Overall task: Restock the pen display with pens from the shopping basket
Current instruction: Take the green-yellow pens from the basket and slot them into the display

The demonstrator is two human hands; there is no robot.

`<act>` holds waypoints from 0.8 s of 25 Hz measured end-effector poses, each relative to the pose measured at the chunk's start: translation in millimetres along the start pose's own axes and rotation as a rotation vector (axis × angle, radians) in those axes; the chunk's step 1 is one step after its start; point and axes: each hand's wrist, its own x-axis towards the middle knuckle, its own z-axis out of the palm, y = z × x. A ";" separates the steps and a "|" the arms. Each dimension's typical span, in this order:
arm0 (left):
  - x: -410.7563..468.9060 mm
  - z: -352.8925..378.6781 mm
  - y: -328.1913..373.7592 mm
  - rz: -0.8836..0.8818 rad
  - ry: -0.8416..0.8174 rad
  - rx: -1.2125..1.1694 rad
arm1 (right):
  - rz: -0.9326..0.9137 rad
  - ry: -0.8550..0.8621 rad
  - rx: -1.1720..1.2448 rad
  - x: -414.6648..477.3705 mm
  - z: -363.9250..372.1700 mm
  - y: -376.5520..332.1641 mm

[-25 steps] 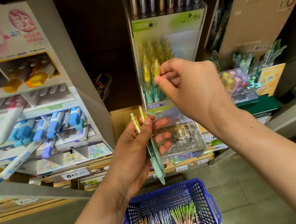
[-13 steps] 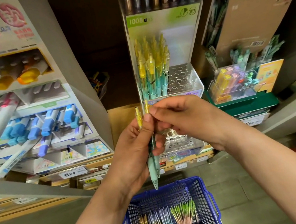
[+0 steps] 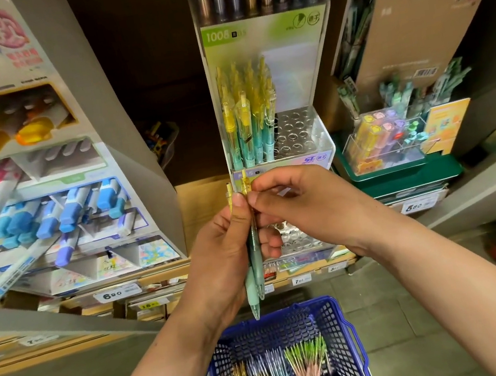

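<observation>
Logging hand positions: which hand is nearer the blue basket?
Left. The left hand grips two pens directly above the basket; the right hand is higher, pinching a pen's top.

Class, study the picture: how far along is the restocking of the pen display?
Done: a cluster of yellow-teal pens stands in the display. In hand: the left hand grips two pens, and the right hand pinches the top of one. Left: empty holes on the tray's right, and pen bundles in the blue basket.
</observation>
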 end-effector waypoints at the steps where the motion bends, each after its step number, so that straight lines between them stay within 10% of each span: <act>1: 0.4 0.4 0.2 -0.002 -0.001 -0.003 | -0.003 -0.003 0.021 0.2 0.6 0.0; 11: 3.3 -5.1 -1.3 -0.075 0.014 -0.017 | -0.477 0.655 -0.027 10.8 -45.9 -36.7; 20: 9.8 -11.4 -4.4 -0.137 -0.114 -0.211 | -0.469 0.627 -0.325 24.6 -36.3 -37.9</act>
